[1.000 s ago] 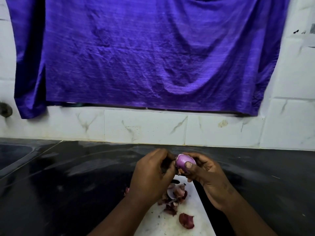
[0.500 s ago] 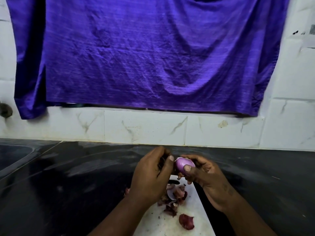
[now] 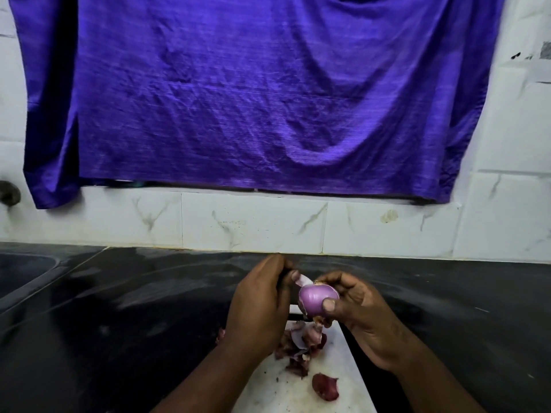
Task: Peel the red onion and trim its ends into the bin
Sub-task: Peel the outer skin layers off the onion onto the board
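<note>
Head view: your right hand (image 3: 356, 315) grips the red onion (image 3: 316, 298), thumb pressed on its near side, fingers curled round the back. The onion is held up over the far end of the white cutting board (image 3: 334, 365), not touching it. Your left hand (image 3: 262, 305) sits just left of the onion, fingers pinched closed on a loose flap of skin (image 3: 304, 281) that stands off the onion's upper left.

Key relation: the flap lies between the two hands, at the top-left of the onion, so the left hand is the one on it. The onion's long axis looks roughly upright, tilted a bit; one end is up by your right fingers, the other down near the thumb. Most of the near face is bare and shiny purple, so peeling looks well along. Likely next: pull the flap away leftward and down.

Peel scraps (image 3: 301, 345) are piled on the board under the hands, one more piece (image 3: 325, 386) nearer you. The desk (image 3: 149, 308) is dark and glossy. Behind it a white tiled wall (image 3: 253, 222) with a purple cloth (image 3: 253, 93) hanging. No bin or knife in view.
</note>
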### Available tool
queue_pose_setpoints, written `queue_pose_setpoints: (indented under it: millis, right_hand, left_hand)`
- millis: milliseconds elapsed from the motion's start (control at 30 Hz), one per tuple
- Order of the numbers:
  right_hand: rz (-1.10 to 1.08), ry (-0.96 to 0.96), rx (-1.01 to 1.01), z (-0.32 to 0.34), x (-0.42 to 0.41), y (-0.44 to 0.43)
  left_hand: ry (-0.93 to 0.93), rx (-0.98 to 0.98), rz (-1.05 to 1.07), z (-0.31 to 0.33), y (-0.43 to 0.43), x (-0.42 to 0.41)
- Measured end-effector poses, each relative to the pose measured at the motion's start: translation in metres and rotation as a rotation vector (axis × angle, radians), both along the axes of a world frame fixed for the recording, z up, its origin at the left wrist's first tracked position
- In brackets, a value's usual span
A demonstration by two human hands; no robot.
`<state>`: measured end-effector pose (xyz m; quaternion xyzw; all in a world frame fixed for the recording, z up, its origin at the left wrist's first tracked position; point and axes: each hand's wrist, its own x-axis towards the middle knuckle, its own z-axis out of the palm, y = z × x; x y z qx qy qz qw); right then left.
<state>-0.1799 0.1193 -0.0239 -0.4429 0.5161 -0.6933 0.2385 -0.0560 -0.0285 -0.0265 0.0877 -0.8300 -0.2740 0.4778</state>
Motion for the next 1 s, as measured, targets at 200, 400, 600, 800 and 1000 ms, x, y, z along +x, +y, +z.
queue_pose_setpoints:
  millis: [200,400,600,800,1000]
  right_hand:
    - [0.114,-0.099,-0.089,0.001,-0.003,0.003]
    - [0.014,-0.191,-0.131,0.003,-0.005,-0.001]
    - [-0.060,-0.177,-0.108,0.001,-0.006,-0.001]
    - [-0.084,-0.126,-0.085,0.001,-0.003,-0.002]
    - [-0.089,-0.122,-0.080,0.002,-0.001,-0.002]
  left_hand:
    - [-0.091,0.055,0.086,-0.002,-0.008,-0.004]
    - [-0.183,0.024,0.029,0.001,-0.005,0.001]
    - [0.012,0.021,-0.059,0.004,0.001,0.003]
    - [0.061,-0.032,-0.076,0.002,0.003,0.002]
    - [0.060,-0.060,-0.052,0.002,0.003,0.002]
